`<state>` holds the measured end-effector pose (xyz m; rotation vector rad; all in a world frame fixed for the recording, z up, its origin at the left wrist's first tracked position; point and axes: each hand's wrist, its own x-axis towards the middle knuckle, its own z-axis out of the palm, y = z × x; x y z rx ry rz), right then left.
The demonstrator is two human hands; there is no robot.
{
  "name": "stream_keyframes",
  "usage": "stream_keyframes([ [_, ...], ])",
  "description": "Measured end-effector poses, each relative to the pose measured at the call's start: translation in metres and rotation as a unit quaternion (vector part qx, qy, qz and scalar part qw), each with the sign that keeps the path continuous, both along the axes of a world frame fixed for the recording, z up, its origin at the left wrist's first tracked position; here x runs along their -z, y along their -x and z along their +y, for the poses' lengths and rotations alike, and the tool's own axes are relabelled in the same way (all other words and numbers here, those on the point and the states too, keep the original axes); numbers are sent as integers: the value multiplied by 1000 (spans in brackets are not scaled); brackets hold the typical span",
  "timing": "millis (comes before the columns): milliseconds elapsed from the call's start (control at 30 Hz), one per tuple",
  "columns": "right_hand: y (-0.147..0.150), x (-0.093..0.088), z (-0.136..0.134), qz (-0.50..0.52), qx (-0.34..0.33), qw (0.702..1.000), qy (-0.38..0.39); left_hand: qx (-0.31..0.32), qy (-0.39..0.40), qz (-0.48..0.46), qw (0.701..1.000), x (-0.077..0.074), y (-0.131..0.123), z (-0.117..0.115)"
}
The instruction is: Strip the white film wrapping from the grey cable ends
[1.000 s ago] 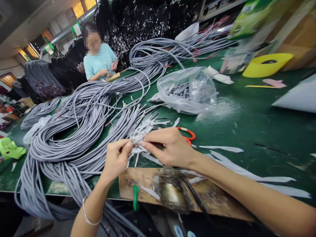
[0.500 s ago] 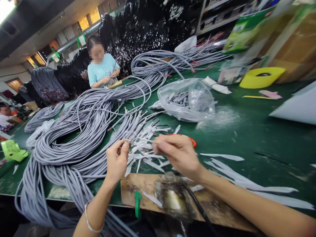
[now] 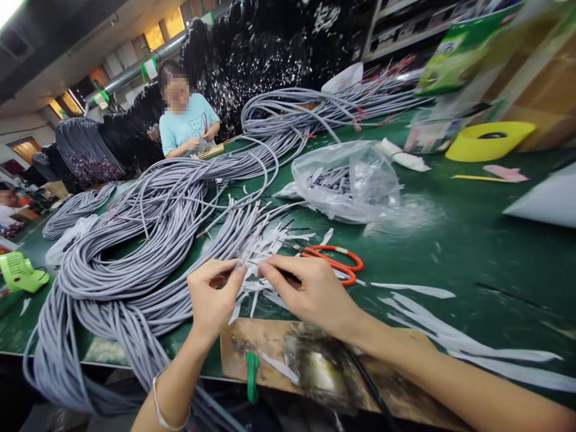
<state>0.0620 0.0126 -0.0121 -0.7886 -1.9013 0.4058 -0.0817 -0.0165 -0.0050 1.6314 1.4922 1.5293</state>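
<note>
My left hand [image 3: 213, 295] is closed in a pinch, thumb against forefinger, over a pile of white strips [image 3: 265, 243]. Close to its right, my right hand [image 3: 311, 294] pinches too, the two sets of fingertips almost meeting. Whatever lies between them is too small to make out. Just beyond my right hand are scissors [image 3: 346, 264] with orange handles, their blades partly hidden. Grey cables [image 3: 225, 240] with stripped, pale ends run up to the strips from the left.
A large coil of grey cable [image 3: 90, 270] covers the left of the green table. Behind the strips lies a clear plastic bag [image 3: 382, 186] of small grey pieces. In front is a wooden board [image 3: 256, 336] with a green clamp [image 3: 252, 377]. Across the table sits a co-worker [image 3: 189, 123].
My right hand has moved left and slightly down, bringing its fingertips close to my left hand's. More of the orange scissors now shows. The view has shifted slightly.
</note>
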Motion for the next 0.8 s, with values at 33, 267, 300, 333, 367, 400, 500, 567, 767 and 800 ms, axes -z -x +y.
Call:
stream_keyframes([
  [33,0,0,0,0,1,1000,-5,-4,-13,11,1000,0,0,0],
  [267,0,-1,-1,25,-1,999,45,-32,-90,104,990,1,-3,-2],
  [300,0,-1,-1,32,-5,997,73,-41,-118,133,983,1,-4,-2],
  [333,0,-1,-1,39,-13,993,108,-52,-154,173,971,3,-6,-2],
  [367,0,-2,-1,49,-24,988,146,-64,-194,222,953,4,-7,-3],
  [400,0,-2,-1,63,-36,981,181,-76,-233,276,929,6,-9,-3],
  [500,-2,-5,-6,91,-46,970,220,-99,-283,406,863,9,-14,-2],
  [567,-3,-6,-11,85,-21,981,174,-103,-268,420,861,10,-16,-1],
  [767,-4,-9,-10,137,42,986,92,-71,-232,346,906,5,-18,-4],
  [800,-5,-9,-9,156,41,980,115,-68,-230,345,907,6,-18,-4],
])
